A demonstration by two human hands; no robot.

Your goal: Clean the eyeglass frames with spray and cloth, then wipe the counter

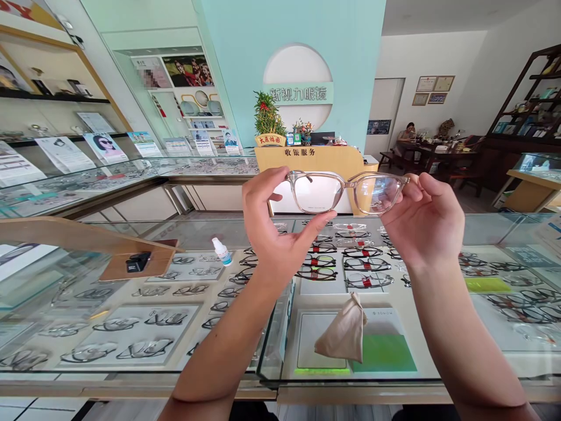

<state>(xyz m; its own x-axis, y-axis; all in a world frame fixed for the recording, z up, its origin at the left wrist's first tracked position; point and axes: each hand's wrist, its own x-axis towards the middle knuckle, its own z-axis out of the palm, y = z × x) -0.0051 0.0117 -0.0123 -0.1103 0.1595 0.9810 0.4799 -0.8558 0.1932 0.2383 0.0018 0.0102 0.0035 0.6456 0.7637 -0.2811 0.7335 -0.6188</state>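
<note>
I hold a pair of clear, pale-framed glasses [346,193] up at chest height above the glass counter [394,374]. My left hand [274,225] pinches the frame's left end between thumb and fingers. My right hand [427,222] grips the right end by the hinge. The lenses face away from me. Below them on the counter lies a crumpled beige cloth [344,333]. A small white spray bottle [221,251] stands to the left of my left hand.
The display case holds several rows of glasses [350,263] under the glass. A wooden stand [87,248] with a small black object [137,262] sits at left. A cashier desk [315,164] stands behind. A person sits at a far table [409,135].
</note>
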